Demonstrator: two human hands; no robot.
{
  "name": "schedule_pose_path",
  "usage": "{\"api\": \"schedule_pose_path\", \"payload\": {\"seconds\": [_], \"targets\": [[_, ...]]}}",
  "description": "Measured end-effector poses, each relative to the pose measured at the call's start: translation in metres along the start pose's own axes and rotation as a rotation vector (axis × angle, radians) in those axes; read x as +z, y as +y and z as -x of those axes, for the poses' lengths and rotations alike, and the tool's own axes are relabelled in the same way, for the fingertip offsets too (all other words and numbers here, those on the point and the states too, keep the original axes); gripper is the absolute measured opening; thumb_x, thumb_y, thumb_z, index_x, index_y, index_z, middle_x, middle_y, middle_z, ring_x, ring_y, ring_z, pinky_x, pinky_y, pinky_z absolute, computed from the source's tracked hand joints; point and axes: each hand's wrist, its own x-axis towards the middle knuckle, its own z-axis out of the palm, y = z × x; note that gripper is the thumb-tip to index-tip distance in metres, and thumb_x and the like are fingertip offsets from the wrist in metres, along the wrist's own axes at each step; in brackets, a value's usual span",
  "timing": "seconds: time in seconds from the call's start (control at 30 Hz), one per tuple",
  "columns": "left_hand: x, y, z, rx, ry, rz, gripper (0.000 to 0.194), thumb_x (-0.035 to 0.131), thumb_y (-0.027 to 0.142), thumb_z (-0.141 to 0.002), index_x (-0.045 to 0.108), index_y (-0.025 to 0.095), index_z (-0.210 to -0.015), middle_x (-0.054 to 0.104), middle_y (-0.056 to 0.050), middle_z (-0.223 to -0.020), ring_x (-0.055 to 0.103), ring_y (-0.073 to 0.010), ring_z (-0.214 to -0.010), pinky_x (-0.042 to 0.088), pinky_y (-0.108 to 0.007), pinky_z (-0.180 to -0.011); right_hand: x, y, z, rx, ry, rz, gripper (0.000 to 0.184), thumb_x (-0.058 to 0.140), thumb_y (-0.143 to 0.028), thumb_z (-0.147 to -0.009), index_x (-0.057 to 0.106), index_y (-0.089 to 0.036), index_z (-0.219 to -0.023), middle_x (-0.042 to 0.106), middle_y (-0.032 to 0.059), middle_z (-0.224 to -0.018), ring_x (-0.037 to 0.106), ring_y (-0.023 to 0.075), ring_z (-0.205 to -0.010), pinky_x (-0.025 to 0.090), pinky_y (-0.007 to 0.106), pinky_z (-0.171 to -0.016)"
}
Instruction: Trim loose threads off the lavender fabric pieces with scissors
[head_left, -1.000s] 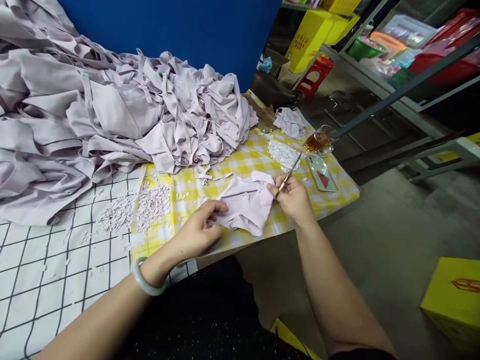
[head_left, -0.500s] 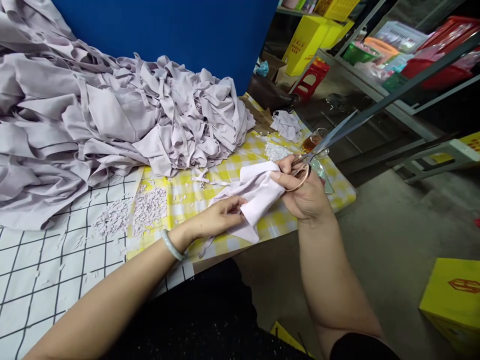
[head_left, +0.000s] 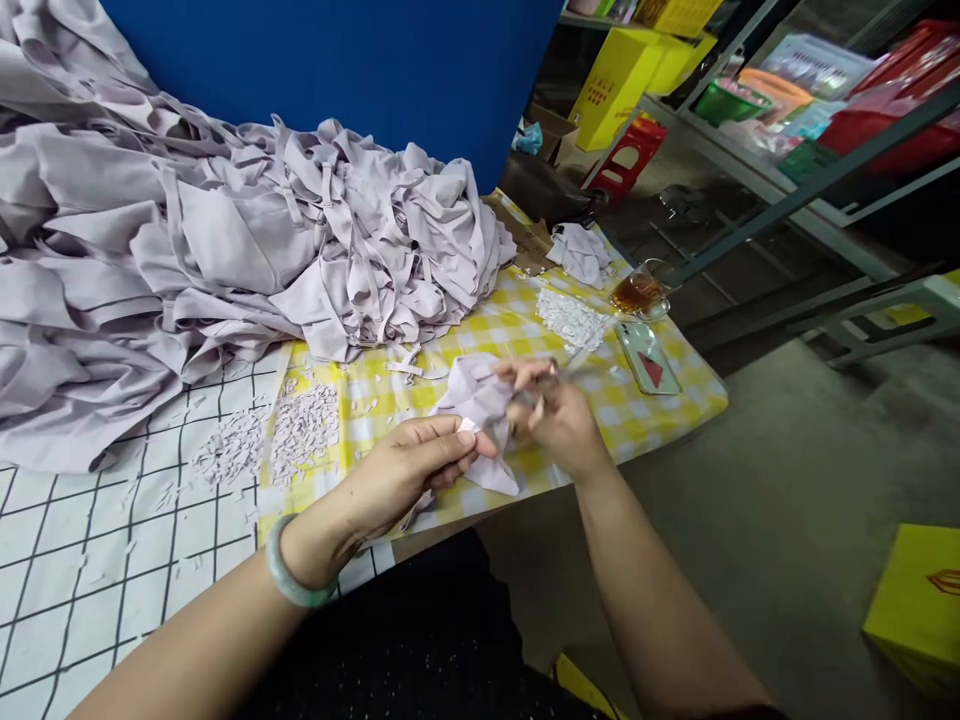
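My left hand (head_left: 409, 465), with a pale green bangle (head_left: 289, 570) on its wrist, is closed on the edge of a light lilac cloth piece (head_left: 476, 385). A small white bit shows between thumb and forefinger. The rest of the cloth lies over the yellow checked cover. Close beside it, my right hand (head_left: 559, 415) is curled and smeared by motion. A pair of scissors (head_left: 574, 362) is in it, only faintly visible as a blur. A large heap of lilac cloth pieces (head_left: 360, 240) rises behind and to the left.
Small lilac snippets (head_left: 300, 435) lie on the table at left. Toward the right edge are a pile of white bits (head_left: 570, 318), a phone (head_left: 649, 358), a glass cup of brown liquid (head_left: 639, 292) and a crumpled cloth (head_left: 581, 252). A metal shelf (head_left: 772, 180) stands beyond.
My right hand has turned and moved left and down toward the cloth. The scissors' long blades no longer point up and right. My left hand has shifted to pinch the cloth's edge.
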Motion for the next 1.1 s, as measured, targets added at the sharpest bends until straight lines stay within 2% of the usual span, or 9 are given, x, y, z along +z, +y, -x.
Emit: {"api": "schedule_pose_path", "payload": {"seconds": [0.1, 0.17, 0.27, 0.33, 0.43, 0.57, 0.7, 0.87, 1.1], "targets": [[0.003, 0.006, -0.001, 0.126, -0.015, -0.128, 0.033, 0.056, 0.042, -0.095, 0.077, 0.019, -0.085, 0.055, -0.004, -0.070, 0.043, -0.0137, -0.061, 0.036, -0.029, -0.057, 0.015, -0.001, 0.028, 0.040, -0.167, -0.186, 0.048, 0.085, -0.055, -0.071, 0.050, -0.024, -0.083, 0.067, 0.0059, -0.105, 0.065, 0.0225, -0.095, 0.053, 0.037, -0.084], [0.007, 0.011, 0.001, 0.260, 0.009, -0.291, 0.035, 0.053, 0.040, -0.098, 0.075, 0.020, -0.079, 0.060, -0.006, -0.079, 0.052, -0.0186, -0.074, 0.045, -0.034, -0.072, 0.028, -0.001, 0.036, 0.100, -0.137, -0.220, 0.049, 0.079, -0.059, -0.076, 0.045, -0.024, -0.075, 0.062, 0.0013, -0.085, 0.060, 0.0169, -0.075, 0.052, 0.032, -0.073], [0.011, 0.013, 0.006, 0.455, 0.116, -0.411, 0.034, 0.054, 0.037, -0.100, 0.073, 0.021, -0.077, 0.062, -0.009, -0.101, 0.054, -0.0250, -0.104, 0.047, -0.040, -0.092, 0.042, -0.001, 0.038, 0.204, -0.160, -0.250, 0.052, 0.077, -0.064, -0.074, 0.044, -0.024, -0.074, 0.054, -0.0022, -0.073, 0.055, 0.0151, -0.067, 0.050, 0.030, -0.067], [0.010, 0.006, 0.010, 0.480, 0.137, -0.292, 0.033, 0.051, 0.036, -0.102, 0.072, 0.020, -0.081, 0.058, -0.010, -0.110, 0.056, -0.0228, -0.100, 0.050, -0.037, -0.085, 0.045, -0.002, 0.037, 0.291, -0.296, -0.266, 0.050, 0.079, -0.062, -0.072, 0.048, -0.023, -0.077, 0.054, -0.0023, -0.073, 0.055, 0.0151, -0.068, 0.050, 0.030, -0.067], [0.005, -0.009, 0.017, 0.454, 0.163, -0.137, 0.031, 0.049, 0.035, -0.103, 0.069, 0.019, -0.084, 0.052, -0.007, -0.103, 0.051, -0.0153, -0.076, 0.047, -0.030, -0.066, 0.040, -0.006, 0.035, 0.334, -0.416, -0.216, 0.049, 0.081, -0.060, -0.072, 0.052, -0.022, -0.081, 0.056, -0.0017, -0.075, 0.054, 0.0141, -0.066, 0.047, 0.028, -0.064], [-0.003, -0.024, 0.030, 0.458, 0.293, -0.266, 0.032, 0.047, 0.034, -0.104, 0.067, 0.019, -0.083, 0.048, -0.007, -0.101, 0.049, -0.0174, -0.084, 0.045, -0.029, -0.071, 0.028, -0.017, 0.028, 0.099, -0.439, 0.159, 0.049, 0.082, -0.060, -0.071, 0.054, -0.020, -0.074, 0.060, 0.0026, -0.080, 0.056, 0.0174, -0.074, 0.044, 0.030, -0.068], [-0.011, -0.029, 0.044, 0.439, 0.331, -0.299, 0.035, 0.043, 0.031, -0.105, 0.063, 0.017, -0.080, 0.047, -0.007, -0.107, 0.049, -0.0187, -0.095, 0.044, -0.028, -0.075, 0.030, -0.031, 0.018, -0.092, -0.639, 0.400, 0.051, 0.074, -0.060, -0.078, 0.047, -0.020, -0.062, 0.052, 0.0001, -0.065, 0.049, 0.0155, -0.064, 0.038, 0.030, -0.065], [-0.018, -0.035, 0.054, 0.502, 0.356, -0.307, 0.034, 0.042, 0.030, -0.105, 0.063, 0.017, -0.081, 0.046, -0.007, -0.106, 0.046, -0.0199, -0.101, 0.044, -0.028, -0.082, 0.043, -0.037, 0.013, -0.130, -0.766, 0.516, 0.040, 0.069, -0.040, -0.078, 0.039, -0.021, -0.060, 0.048, -0.0020, -0.059, 0.045, 0.0140, -0.059, 0.033, 0.029, -0.063], [-0.026, -0.038, 0.059, 0.494, 0.370, -0.302, 0.034, 0.040, 0.029, -0.106, 0.062, 0.018, -0.082, 0.045, -0.007, -0.110, 0.046, -0.0193, -0.100, 0.043, -0.027, -0.079, 0.053, -0.035, 0.015, -0.143, -0.758, 0.516, 0.034, 0.064, -0.031, -0.076, 0.036, -0.022, -0.059, 0.046, -0.0032, -0.054, 0.044, 0.0131, -0.057, 0.033, 0.028, -0.063]]}}
